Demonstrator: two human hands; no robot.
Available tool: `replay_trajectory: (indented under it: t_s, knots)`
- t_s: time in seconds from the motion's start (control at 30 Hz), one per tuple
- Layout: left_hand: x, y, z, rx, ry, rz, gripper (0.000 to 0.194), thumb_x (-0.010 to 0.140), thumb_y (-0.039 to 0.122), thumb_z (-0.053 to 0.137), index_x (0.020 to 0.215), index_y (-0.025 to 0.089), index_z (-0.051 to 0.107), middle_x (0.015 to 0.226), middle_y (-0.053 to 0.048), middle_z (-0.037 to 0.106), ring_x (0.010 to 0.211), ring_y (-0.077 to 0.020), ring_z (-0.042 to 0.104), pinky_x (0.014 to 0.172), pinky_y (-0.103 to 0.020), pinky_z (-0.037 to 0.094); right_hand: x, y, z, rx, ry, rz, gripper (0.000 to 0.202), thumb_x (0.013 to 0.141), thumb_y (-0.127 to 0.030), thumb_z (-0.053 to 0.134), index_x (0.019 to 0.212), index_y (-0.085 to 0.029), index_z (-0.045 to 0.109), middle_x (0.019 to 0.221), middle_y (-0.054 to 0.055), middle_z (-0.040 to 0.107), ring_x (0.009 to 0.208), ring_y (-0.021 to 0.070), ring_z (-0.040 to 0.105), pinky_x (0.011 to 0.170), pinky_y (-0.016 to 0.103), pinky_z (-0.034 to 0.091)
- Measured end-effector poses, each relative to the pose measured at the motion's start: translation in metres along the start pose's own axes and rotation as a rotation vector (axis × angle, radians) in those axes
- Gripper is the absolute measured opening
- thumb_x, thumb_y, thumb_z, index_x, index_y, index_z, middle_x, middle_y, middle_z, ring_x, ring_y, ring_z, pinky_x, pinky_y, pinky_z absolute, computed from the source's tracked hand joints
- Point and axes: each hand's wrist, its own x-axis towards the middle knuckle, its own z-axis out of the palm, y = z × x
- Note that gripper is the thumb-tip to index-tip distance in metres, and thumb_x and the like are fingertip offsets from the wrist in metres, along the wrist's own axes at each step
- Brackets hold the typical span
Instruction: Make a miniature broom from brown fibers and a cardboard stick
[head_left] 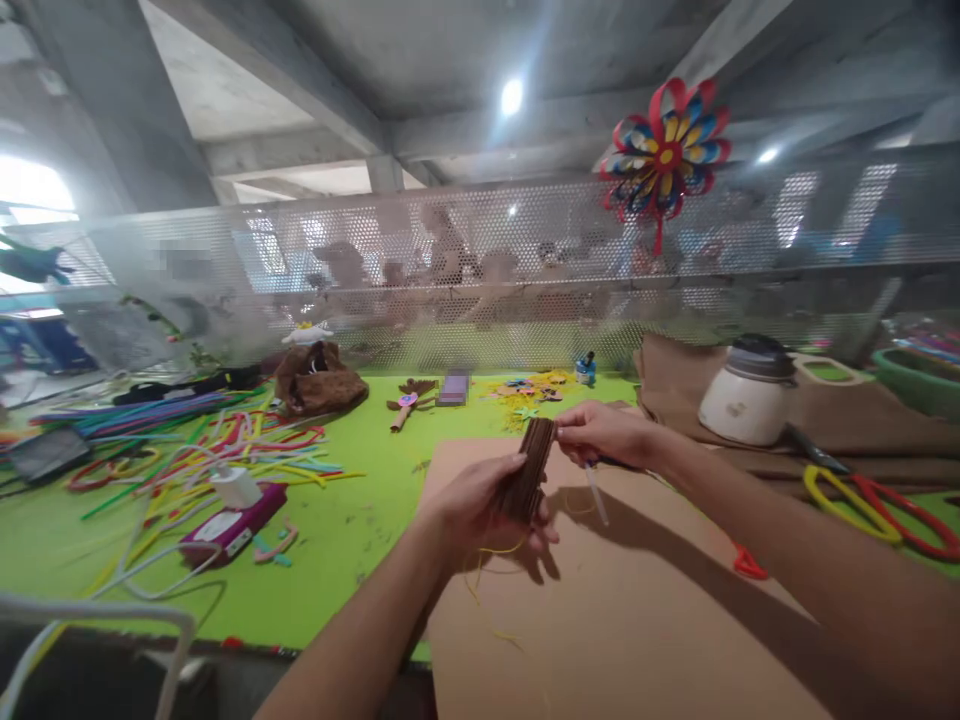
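Two bare hands over a tan board (600, 640) that lies on a green worktop (337, 550). Left hand (469, 505) holds a brown pleated bundle (527, 470), thumb on its near face, other fingers curled behind and below; bundle tilted, raised above the board, about mid-view. Right hand (607, 432) at the bundle's upper right corner, fingers narrow, tips pinched together; what lies between the tips is too small to make out. Thin pale stick (598, 495) juts down beneath the right hand; cannot tell how it is held. Yellow thread (474, 585) trails in loose loops below the left hand. Small red piece (748, 562) on the board, near the right forearm. Right side: folded brown cloth (667, 385), white jar (746, 400) with a dark lid, scissors (885, 500) with one yellow and one red handle loop. Left side: purple power strip (234, 525) with white plug (236, 487), scattered coloured strips (292, 460), brown fuzzy pouch (319, 380). Far edge: yellow scraps (551, 382), small blue bottle (586, 372), perforated screen (465, 280) behind. Red, blue and yellow flower ornament (667, 155) at the screen's upper right.
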Motion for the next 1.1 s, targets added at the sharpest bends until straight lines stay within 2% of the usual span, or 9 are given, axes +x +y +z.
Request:
replay_trajectory:
  t_s: [0.13,0.27,0.4,0.63,0.73,0.8,0.87,0.97,1.1]
  knots:
    - [0.003,-0.003,-0.002,-0.051,-0.081,0.065,0.034,0.09,0.042,0.041,0.103,0.012,0.05,0.076,-0.011,0.065,0.076,-0.0306,0.068,0.069,-0.043,0.049,0.006,0.006,0.001,0.014,0.031,0.002,0.039,0.076,-0.047,0.061,0.056,-0.016,0.05,0.047,-0.004,0.049,0.042,0.0067,0.037,0.044,0.022,0.026]
    - [0.005,-0.003,-0.002,-0.097,-0.106,0.098,0.032,0.091,0.04,0.042,0.104,0.011,0.051,0.077,-0.009,0.063,0.081,-0.0313,0.068,0.073,-0.043,0.049,0.014,0.008,0.004,0.025,0.064,0.013,0.033,0.074,-0.043,0.063,0.057,-0.016,0.053,0.05,-0.002,0.053,0.044,0.0075,0.041,0.047,0.022,0.031]
    - [0.004,-0.001,-0.002,-0.122,-0.099,0.121,0.034,0.091,0.04,0.044,0.104,0.01,0.052,0.075,-0.009,0.062,0.084,-0.0316,0.067,0.077,-0.044,0.048,0.021,0.007,0.01,0.035,0.076,0.023,0.025,0.072,-0.036,0.063,0.059,-0.015,0.06,0.055,0.001,0.059,0.047,0.0089,0.047,0.05,0.022,0.037]
    - [0.003,0.0,-0.004,-0.092,-0.064,0.138,0.035,0.092,0.04,0.041,0.105,0.009,0.053,0.081,-0.013,0.063,0.083,-0.0313,0.067,0.077,-0.047,0.048,0.023,0.002,0.017,0.077,0.097,0.022,0.02,0.072,-0.032,0.062,0.062,-0.015,0.063,0.057,0.001,0.061,0.05,0.0097,0.051,0.052,0.023,0.041]
    - [0.004,-0.001,-0.006,-0.103,-0.083,0.127,0.037,0.092,0.04,0.04,0.108,0.009,0.052,0.08,-0.012,0.063,0.083,-0.0311,0.067,0.077,-0.046,0.049,0.021,0.004,0.014,0.089,0.108,0.009,0.019,0.07,-0.024,0.062,0.085,-0.015,0.068,0.063,0.0,0.062,0.052,0.0093,0.053,0.053,0.023,0.042]
    - [0.006,-0.002,-0.008,-0.112,-0.086,0.122,0.037,0.092,0.04,0.041,0.108,0.009,0.052,0.079,-0.011,0.062,0.083,-0.0306,0.067,0.076,-0.045,0.049,0.019,0.005,0.009,0.079,0.11,-0.017,0.048,0.066,-0.016,0.061,0.114,-0.019,0.06,0.071,0.0,0.063,0.053,0.0094,0.054,0.052,0.022,0.042]
    - [0.007,-0.004,-0.01,-0.118,-0.089,0.112,0.037,0.092,0.04,0.04,0.109,0.009,0.051,0.077,-0.01,0.062,0.082,-0.03,0.067,0.073,-0.042,0.051,0.014,0.003,0.003,0.048,0.079,-0.063,0.071,0.065,-0.009,0.058,0.133,-0.024,0.045,0.081,0.001,0.063,0.057,0.01,0.056,0.051,0.022,0.042]
    - [0.007,-0.006,-0.011,-0.099,-0.106,0.088,0.038,0.092,0.04,0.039,0.112,0.009,0.049,0.071,-0.007,0.059,0.078,-0.0293,0.068,0.065,-0.039,0.053,0.007,-0.005,-0.005,-0.05,-0.045,-0.109,0.076,0.068,-0.009,0.058,0.139,-0.027,0.037,0.089,0.002,0.062,0.063,0.0107,0.055,0.055,0.022,0.044]
    - [0.003,-0.004,-0.01,-0.04,-0.127,0.036,0.038,0.092,0.04,0.039,0.113,0.01,0.049,0.065,-0.003,0.054,0.069,-0.0264,0.068,0.051,-0.031,0.053,-0.001,-0.022,-0.008,-0.232,-0.209,-0.095,0.062,0.075,-0.018,0.06,0.135,-0.021,0.045,0.088,0.002,0.065,0.07,0.0125,0.056,0.06,0.022,0.044]
